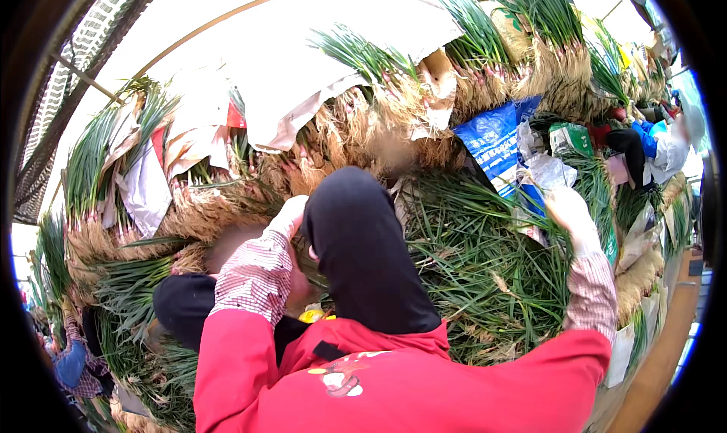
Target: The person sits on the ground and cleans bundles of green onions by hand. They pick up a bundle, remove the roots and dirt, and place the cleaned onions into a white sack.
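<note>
My left hand (288,217) is beside my raised knee, near the dry roots of stacked green onion bundles (318,143); its fingers are mostly hidden by the knee. On the right, my right hand (565,208) reaches out over a heap of loose green leaves (488,262), close to a crumpled clear plastic bag (548,170) and a blue printed sack (491,143). A few leaves lie at that hand, but whether its fingers grip them cannot be told. A small yellow item (311,315) shows between my legs.
Root-on onion bundles (397,106) form a long row ahead, partly covered by white sheets (341,41). More bundles (142,279) lie at the left. A person (661,149) sits at the far right, another (74,359) at the far left. A green printed bag (571,139) lies beyond the leaf heap.
</note>
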Action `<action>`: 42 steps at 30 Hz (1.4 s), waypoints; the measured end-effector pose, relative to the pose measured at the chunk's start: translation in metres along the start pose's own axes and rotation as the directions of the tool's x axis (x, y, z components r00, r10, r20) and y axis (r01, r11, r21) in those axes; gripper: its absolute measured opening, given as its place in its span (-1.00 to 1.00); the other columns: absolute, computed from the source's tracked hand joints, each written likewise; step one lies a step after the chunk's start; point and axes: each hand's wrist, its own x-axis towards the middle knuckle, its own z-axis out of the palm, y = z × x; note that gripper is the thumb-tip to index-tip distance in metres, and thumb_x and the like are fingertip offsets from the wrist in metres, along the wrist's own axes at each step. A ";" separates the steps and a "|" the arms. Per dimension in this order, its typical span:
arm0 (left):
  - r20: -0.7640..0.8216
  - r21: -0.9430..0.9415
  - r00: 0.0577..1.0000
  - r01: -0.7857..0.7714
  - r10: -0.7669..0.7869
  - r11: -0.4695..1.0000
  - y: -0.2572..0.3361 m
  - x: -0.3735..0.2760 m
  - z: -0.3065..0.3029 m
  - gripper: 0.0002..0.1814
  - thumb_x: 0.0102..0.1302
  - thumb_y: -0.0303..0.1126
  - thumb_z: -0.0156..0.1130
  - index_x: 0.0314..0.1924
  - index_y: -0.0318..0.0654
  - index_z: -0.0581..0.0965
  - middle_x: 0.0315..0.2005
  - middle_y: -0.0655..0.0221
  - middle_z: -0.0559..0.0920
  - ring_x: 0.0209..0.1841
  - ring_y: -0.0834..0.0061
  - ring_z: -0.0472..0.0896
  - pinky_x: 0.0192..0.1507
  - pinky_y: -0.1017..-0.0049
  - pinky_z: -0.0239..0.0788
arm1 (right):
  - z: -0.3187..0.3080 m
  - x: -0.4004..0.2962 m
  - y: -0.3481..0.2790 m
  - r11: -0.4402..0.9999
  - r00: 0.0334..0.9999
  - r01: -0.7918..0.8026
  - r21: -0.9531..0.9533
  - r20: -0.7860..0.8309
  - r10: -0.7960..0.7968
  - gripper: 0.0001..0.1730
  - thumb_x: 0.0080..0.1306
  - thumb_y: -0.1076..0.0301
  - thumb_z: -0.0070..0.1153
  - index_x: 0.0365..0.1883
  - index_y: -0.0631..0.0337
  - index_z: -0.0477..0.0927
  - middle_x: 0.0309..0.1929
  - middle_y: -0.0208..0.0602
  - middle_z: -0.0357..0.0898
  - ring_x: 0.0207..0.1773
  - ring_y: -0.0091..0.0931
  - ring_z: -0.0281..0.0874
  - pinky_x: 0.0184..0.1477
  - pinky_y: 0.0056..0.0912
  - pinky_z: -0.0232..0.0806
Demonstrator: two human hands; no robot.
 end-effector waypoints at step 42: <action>0.250 -0.189 0.938 -0.194 0.238 0.963 0.058 0.091 0.057 -0.62 0.50 -0.24 -0.01 0.15 -0.35 0.45 -0.03 0.16 0.63 0.02 0.32 0.62 0.09 0.42 0.43 | -0.125 0.302 -0.279 0.890 0.918 0.342 0.301 -0.309 -0.248 -0.53 0.22 0.06 0.16 -0.09 0.30 0.64 -0.13 0.06 0.65 0.01 -0.17 0.60 0.10 -0.15 0.37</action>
